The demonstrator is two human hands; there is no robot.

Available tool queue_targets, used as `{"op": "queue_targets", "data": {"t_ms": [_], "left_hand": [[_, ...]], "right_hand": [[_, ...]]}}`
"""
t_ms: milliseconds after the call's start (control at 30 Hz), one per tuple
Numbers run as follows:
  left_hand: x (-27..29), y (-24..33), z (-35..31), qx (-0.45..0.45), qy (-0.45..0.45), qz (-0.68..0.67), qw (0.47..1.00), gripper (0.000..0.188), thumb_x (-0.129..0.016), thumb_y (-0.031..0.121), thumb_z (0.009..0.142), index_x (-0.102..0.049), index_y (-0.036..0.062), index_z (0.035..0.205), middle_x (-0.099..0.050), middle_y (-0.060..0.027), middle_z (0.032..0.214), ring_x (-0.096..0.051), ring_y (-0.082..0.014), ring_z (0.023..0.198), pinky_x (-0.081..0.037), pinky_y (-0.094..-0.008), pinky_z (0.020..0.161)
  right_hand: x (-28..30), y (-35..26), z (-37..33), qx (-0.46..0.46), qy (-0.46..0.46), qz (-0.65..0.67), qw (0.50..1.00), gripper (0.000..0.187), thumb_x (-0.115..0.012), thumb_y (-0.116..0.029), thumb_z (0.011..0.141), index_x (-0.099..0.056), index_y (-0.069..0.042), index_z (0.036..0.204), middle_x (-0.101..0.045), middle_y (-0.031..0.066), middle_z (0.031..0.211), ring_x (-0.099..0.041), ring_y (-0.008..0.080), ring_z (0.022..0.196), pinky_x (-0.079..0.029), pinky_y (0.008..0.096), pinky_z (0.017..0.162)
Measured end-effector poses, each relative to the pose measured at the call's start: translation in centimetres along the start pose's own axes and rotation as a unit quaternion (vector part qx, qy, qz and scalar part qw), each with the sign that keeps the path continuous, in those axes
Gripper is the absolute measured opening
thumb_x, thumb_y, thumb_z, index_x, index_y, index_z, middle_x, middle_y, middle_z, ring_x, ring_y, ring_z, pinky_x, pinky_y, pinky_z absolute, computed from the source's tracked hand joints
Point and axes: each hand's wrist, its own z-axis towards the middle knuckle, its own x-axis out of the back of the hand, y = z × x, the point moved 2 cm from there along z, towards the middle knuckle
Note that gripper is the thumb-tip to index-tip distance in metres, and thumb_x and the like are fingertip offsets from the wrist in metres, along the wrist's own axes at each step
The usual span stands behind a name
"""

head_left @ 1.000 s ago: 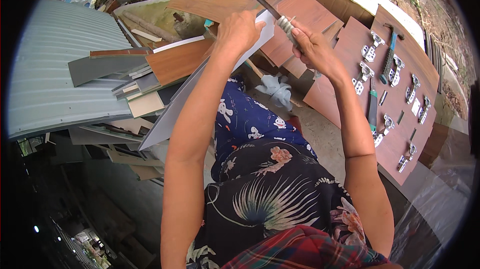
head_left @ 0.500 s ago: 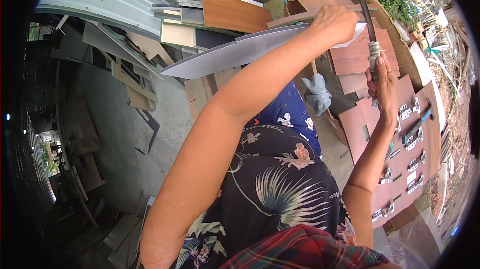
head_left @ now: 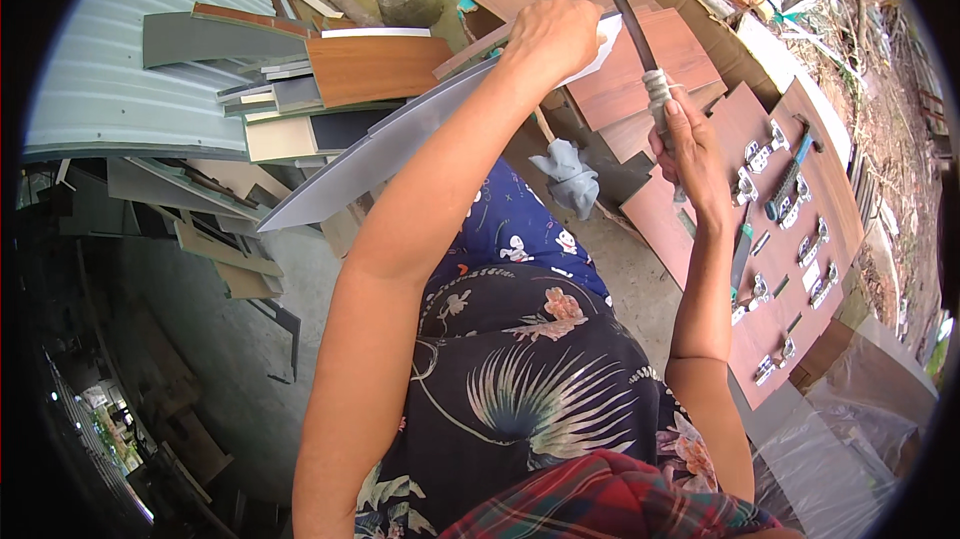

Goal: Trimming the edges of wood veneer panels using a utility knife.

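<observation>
Left fingers (head_left: 583,23) gripping grey panel (head_left: 375,153) edge, right fingers (head_left: 677,125) round probable blade's handle (head_left: 656,89), open floor (head_left: 222,311) leftward

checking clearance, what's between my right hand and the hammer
In the head view, silver hinges lie on the brown board between your right hand and the hammer.

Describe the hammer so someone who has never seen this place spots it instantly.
Find the broad brown boards right of the person's right hand, dotted with silvery metal hinges. The hammer lies slantwise among the hinges, toward the far edge. Its blue-and-black handle, topped by a dark head, sets it apart from them and the green-and-black tool nearby.
</observation>
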Motion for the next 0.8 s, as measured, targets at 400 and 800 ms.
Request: {"op": "queue_targets", "data": {"t_ms": [400,800], "left_hand": [[0.0,0.4,0.1,0.016,-0.006,-0.004,1.0,0.035,-0.066,0.033,0.089,-0.069,0.0016,0.104,-0.069,-0.0263,0.093,-0.066,-0.043,0.092,-0.051,-0.051,0.082],[0.1,0.6,0.2,0.024,-0.013,0.017,0.999,0.034,-0.066,0.032,0.089,-0.07,0.006,0.11,-0.07,-0.0245,0.093,-0.066,-0.0417,0.093,-0.051,-0.0494,0.082]], "right_hand": [[-0.6,0.7,-0.7,0.028,0.045,-0.031,0.998,0.043,-0.036,-0.028,0.107,-0.046,-0.013,0.146,-0.044,-0.0011,0.065,-0.045,0.008,0.059,-0.041,0.0278,0.057],[-0.2,0.0,2.4,0.067,0.046,-0.089,0.993,0.043,-0.04,-0.027,0.107,-0.049,-0.004,0.142,-0.048,0.0068,0.072,-0.051,0.0168,0.064,-0.045,0.0339,0.065]]}}
